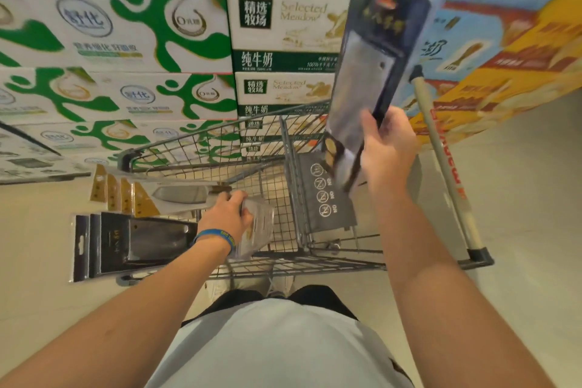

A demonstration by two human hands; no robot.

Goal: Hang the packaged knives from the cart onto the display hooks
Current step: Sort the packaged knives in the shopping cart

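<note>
Here, right hand (389,148) grips packaged knife (374,50) at bottom; left hand (230,211), clear pack (259,225).

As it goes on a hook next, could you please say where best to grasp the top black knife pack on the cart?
Probably pinch its long edges near the inboard end, from above: the black knife pack lies flat, its hang tab overhanging the cart rim and best kept free.

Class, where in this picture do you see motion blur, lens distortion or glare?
Head view: motion blur smears the dark knife package in the right hand; the clear package gripped by the left hand looks sharper; the wide-angle lens bows the milk cartons and cart rim; lighting is even.
</note>
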